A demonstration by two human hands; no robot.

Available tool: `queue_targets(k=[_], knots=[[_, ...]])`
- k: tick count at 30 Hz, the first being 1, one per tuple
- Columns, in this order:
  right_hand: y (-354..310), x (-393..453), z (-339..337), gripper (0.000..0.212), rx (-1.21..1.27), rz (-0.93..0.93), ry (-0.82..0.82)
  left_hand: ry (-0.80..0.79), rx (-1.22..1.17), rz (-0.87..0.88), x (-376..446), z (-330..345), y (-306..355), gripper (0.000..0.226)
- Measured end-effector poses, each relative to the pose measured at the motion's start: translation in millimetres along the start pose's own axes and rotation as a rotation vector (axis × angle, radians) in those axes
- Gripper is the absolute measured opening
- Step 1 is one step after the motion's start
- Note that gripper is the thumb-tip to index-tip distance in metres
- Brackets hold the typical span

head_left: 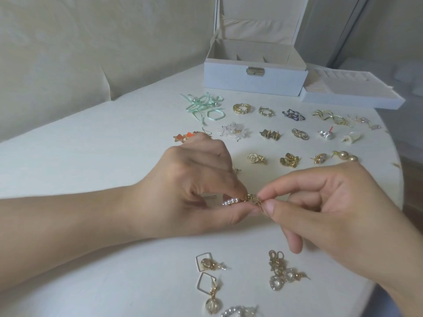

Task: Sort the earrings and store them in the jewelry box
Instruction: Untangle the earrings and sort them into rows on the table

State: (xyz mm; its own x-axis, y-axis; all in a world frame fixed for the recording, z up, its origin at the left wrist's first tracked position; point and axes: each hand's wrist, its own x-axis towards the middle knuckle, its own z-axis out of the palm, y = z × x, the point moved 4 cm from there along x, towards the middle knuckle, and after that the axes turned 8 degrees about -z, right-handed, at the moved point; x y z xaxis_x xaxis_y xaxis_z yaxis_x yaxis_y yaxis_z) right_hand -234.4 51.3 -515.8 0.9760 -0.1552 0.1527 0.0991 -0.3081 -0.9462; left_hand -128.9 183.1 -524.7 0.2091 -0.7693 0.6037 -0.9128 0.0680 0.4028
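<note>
At the near middle of the table [91, 156]: both hands meet over the white top
Left hand [194, 188]: thumb and forefinger pinch a pearl-and-gold earring [242, 200] at its gold end, the row of small pearls poking out to the left
Right hand [338, 207]: fingertips pinch the same earring from the other side; a fine gold chain hangs below, possibly part of a second piece
Sorted earrings: pairs lie in rows beyond the hands, among them a gold rose pair [256, 158] and orange stars [183, 137]
Near edge: square-framed drops [207, 263] and a crystal cluster [281, 273] lie loose
Jewelry box [255, 81]: stands open at the far side, lid upright, its tray [350, 90] set just beside it on the right
</note>
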Motion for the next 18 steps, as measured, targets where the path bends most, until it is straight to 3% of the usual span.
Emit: queue_targets(k=[18], knots=[[-0.1,-5.4,3.7,0.017,-0.117,-0.088,-0.033,0.023,0.169,0.111,-1.4,-1.3,8.8,0.027]])
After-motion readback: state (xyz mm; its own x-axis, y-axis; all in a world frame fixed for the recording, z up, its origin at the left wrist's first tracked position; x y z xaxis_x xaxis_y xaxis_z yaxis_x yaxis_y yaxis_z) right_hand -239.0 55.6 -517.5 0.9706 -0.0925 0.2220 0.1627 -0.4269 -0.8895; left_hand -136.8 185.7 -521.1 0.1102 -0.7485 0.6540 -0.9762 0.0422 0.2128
